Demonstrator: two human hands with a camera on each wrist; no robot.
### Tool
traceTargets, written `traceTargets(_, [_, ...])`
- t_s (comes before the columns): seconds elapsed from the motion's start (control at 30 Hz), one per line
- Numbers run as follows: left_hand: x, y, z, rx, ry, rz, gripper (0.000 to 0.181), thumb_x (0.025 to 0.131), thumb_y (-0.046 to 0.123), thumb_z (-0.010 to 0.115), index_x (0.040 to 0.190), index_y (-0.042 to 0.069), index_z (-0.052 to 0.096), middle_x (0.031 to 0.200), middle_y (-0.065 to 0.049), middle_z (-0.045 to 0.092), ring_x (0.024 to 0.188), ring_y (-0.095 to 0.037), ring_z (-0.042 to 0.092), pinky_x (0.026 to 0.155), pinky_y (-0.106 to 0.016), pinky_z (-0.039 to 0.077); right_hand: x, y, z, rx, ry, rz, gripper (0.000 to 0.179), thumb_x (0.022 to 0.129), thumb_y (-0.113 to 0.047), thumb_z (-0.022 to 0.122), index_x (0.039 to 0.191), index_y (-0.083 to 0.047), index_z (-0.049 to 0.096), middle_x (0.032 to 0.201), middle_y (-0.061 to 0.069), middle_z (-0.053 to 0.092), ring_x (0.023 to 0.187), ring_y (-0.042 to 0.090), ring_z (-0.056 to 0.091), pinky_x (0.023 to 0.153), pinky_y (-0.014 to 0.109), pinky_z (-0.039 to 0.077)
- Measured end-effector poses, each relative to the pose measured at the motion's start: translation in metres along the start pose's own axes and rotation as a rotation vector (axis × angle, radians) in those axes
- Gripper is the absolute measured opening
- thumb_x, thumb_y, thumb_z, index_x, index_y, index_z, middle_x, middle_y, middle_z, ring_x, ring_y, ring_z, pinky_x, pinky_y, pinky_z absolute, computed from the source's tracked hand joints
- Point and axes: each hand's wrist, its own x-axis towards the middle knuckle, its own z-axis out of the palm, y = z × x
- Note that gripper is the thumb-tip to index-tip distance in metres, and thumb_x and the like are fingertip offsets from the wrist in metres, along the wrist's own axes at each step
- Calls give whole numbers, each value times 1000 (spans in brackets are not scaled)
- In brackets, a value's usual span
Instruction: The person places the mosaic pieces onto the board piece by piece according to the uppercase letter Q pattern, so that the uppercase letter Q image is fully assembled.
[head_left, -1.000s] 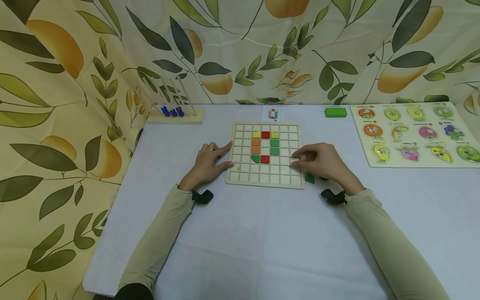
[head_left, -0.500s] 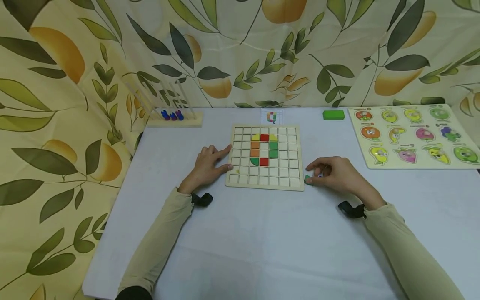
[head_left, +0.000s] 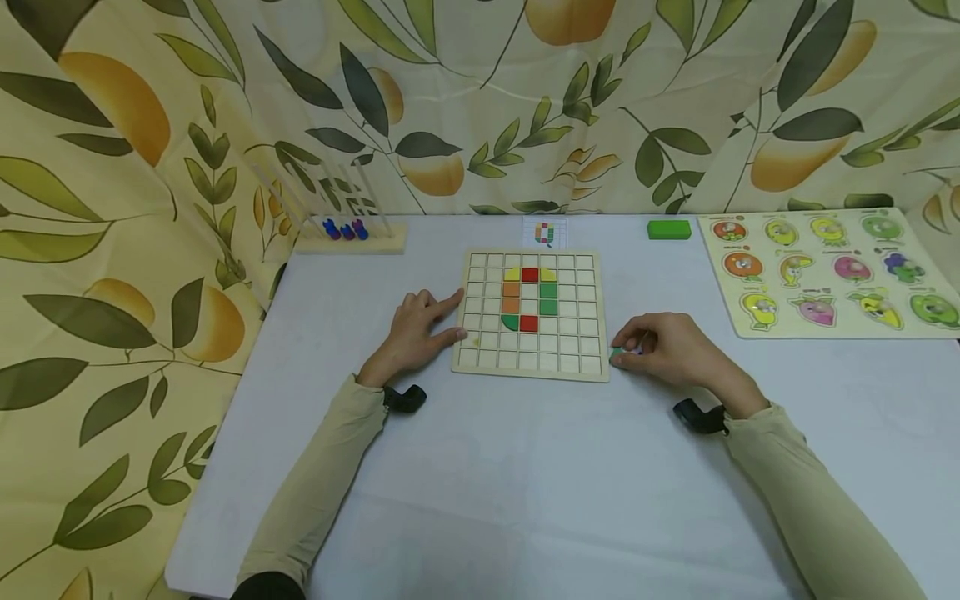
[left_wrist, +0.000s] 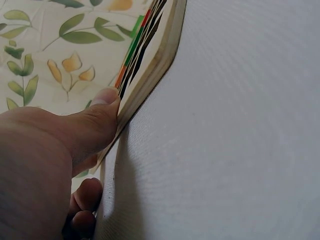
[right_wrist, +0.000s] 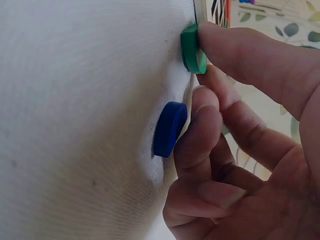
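A square wooden grid board (head_left: 487, 360) lies on the table with red, yellow, orange and green pieces set in a ring. Against its left edge rest the thumb and extended index finger of my left hand (head_left: 411, 340); the left wrist view shows the thumb (left_wrist: 102, 112) touching the rim. Just off the board's right edge, my right hand (head_left: 667, 346) pinches a green curved-edged piece (right_wrist: 192, 50) between thumb and index finger, at the tabletop. A dark blue piece (right_wrist: 171, 129) of similar shape lies under the right fingers, mostly hidden in the head view.
A pattern card (head_left: 545, 233) lies behind the board. At back left is a wooden stand (head_left: 386, 239) with pegs and blue and purple beads. A green box (head_left: 669, 229) and a fruit-picture puzzle board (head_left: 813, 275) are at back right. A patterned cloth hangs behind.
My right hand has left the board's right part, moved right and towards me, and taken hold of the green piece beside the board. My left hand has stayed at the left edge.
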Motion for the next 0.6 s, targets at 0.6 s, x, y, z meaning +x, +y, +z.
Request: traceTargets(0.6, [0,3,-2,4,-7,-6,70,100,36,75,161,19,45,100,-10,49,89,-22,32,82,-35,24,12,9,-2,105,26,58,18,98,-21,78,110,-9,70,88,5,72,71,12,61,65,26,47])
